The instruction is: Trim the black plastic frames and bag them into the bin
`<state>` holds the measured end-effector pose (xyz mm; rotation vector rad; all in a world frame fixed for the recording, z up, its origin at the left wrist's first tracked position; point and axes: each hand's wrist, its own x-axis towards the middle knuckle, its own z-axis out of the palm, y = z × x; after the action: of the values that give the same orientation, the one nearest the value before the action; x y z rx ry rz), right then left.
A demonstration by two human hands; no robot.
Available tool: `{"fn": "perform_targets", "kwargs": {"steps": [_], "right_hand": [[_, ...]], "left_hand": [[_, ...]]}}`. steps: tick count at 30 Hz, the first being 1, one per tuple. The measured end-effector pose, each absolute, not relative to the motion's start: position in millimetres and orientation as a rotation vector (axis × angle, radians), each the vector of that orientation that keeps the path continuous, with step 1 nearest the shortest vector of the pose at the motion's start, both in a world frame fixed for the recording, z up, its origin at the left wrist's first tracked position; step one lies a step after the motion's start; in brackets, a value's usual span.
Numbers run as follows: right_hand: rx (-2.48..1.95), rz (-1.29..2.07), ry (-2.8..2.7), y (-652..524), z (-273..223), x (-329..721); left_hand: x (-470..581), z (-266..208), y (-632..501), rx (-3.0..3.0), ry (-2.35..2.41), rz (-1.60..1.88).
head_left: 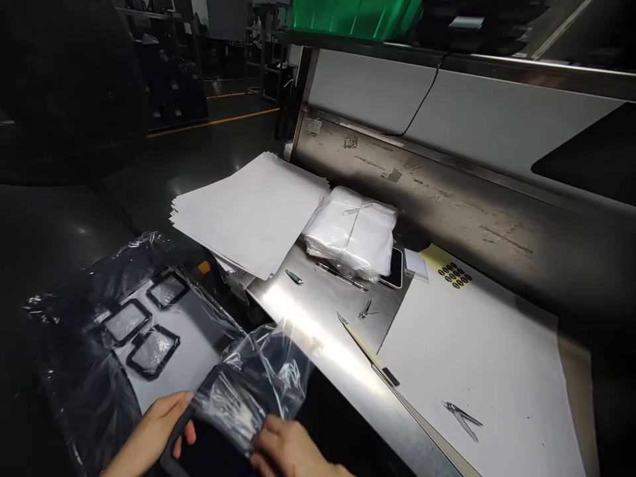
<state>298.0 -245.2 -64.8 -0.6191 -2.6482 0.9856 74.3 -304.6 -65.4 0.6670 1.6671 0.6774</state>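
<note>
At bottom centre, a black frame (175,438), seemingly light, stiff and best taken by its rim, is being clamped in the left hand (158,423), while slippery-looking clear film (233,405) is being pinched by the right hand's (287,445) closed fingers.

Black frame with rounded corners (173,442): held tilted in the left hand (159,416), gripped along its side, lower part cut off by the picture edge. Clear, glossy, crinkled plastic film (231,411): stretched next to the frame, pinched at its near end by the right hand (287,445). Can't tell whether it's attached. Three black rounded-rectangle frames with clear, wrinkled centres (153,352): lying flat beyond the left hand, grouped close, two just beside each other, third farther back.
</note>
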Motion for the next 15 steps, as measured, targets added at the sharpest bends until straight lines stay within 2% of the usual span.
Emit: {"fn": "perform_targets", "kwargs": {"steps": [4, 6, 10, 15], "right_hand": [[-0.320, 1.393, -2.544, -257.2, -61.6, 267.7], [-0.371, 1.531, -2.377, -250.2, -54.6, 252.1], [-0.731, 1.485, -2.143, -213.3, -38.1, 236.2], [-0.773, 1.473, -2.046, -173.5, -13.3, 232.2]], "left_hand": [[62.3, -79.8, -307.1, 0.576, 1.697, 0.640], [52.9, -85.1, -308.7, 0.483, 1.709, 0.595], [34.7, -74.7, -311.1, 0.353, 1.656, 0.548], [30.9, -48.8, -321.9, 0.289, 1.413, 0.598]]}}
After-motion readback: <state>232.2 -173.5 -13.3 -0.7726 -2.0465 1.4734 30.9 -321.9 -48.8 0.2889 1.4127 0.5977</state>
